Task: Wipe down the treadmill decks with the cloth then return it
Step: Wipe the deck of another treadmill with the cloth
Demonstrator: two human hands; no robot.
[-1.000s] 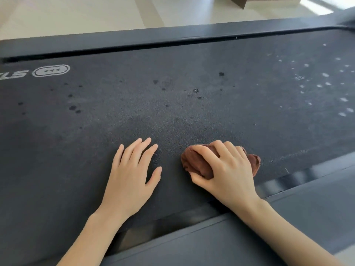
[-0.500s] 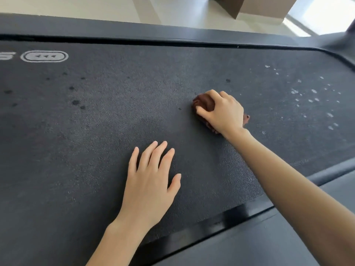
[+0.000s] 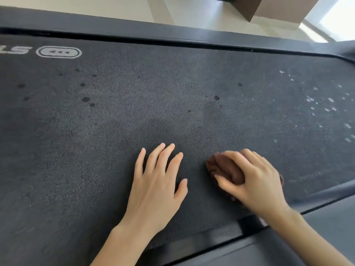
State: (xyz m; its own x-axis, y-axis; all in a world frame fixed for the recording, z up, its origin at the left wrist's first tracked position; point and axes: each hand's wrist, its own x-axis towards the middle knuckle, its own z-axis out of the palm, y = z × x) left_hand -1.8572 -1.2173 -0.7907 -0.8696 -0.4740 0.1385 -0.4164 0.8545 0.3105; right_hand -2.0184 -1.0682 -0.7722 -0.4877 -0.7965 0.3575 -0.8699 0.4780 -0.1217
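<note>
dark treadmill belt (image 3: 115,131), one brown cloth (image 3: 224,169), two hands, right (image 3: 257,181) gripping

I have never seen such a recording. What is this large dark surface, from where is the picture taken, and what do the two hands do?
The camera sits on the person's head and looks forward and down, so you see their own hands. The large dark surface is a treadmill belt, with a grey side rail along its near edge. The left hand lies flat on the belt, fingers straight, holding nothing. The right hand grips a bunched brown cloth against the belt. Small dark spots and, toward the right, pale specks lie on the belt. Pale floor shows beyond it.
</note>
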